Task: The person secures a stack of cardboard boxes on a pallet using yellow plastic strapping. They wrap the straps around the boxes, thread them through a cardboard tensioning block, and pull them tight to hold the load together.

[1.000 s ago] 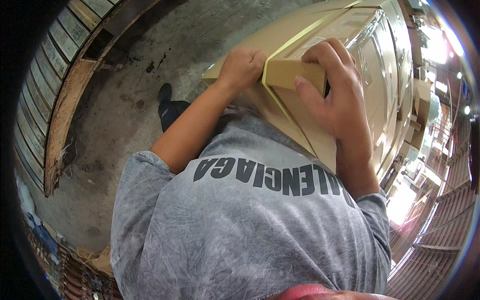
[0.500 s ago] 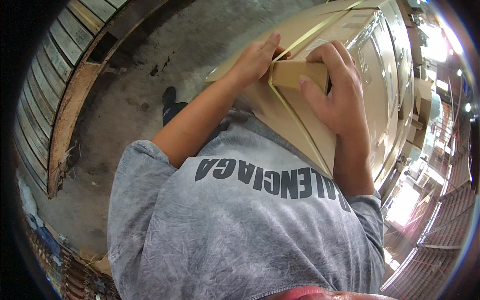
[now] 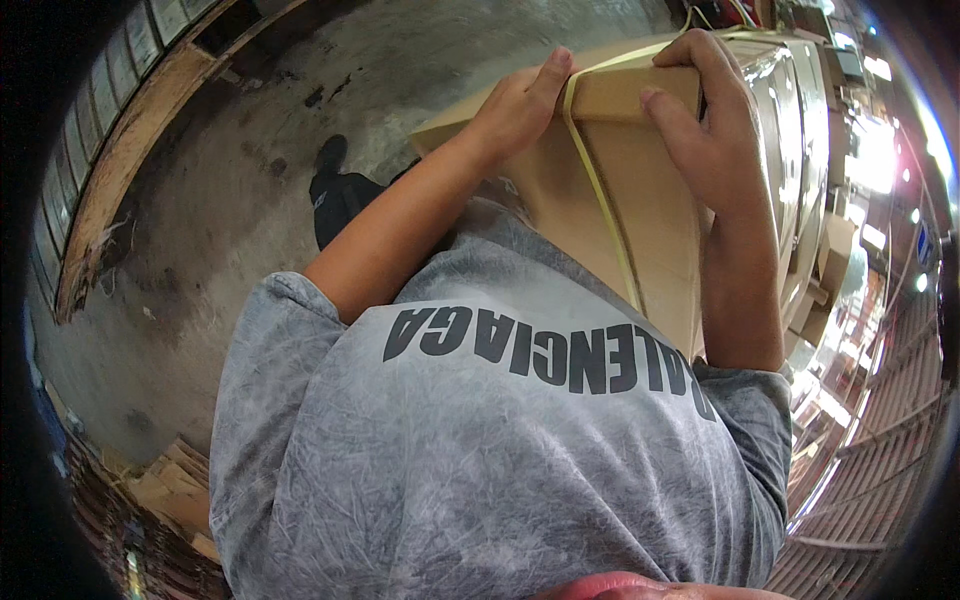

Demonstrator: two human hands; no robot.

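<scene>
A folded cardboard piece (image 3: pixel 625 95) sits at the near upper edge of a large carton (image 3: pixel 655 240). A yellow strap (image 3: pixel 598 185) runs over the piece and down the carton's side. My right hand (image 3: pixel 715 130) grips the piece's right end, index finger over the top and thumb on the front. At its left end, beside the strap, is my left hand (image 3: pixel 518 108), thumb raised and fingers curled behind; what they hold is hidden.
Slatted wood with a thick beam (image 3: pixel 140 130) stands at the upper left. Flattened cardboard (image 3: pixel 175 490) lies at the lower left. More cartons (image 3: pixel 835 250) are stacked at the right. My dark-clad leg (image 3: pixel 340 200) stands on the concrete floor (image 3: pixel 230 180).
The view has shifted. Both hands and the cardboard piece now appear higher, the right hand also further right. More of my leg and the flattened cardboard show.
</scene>
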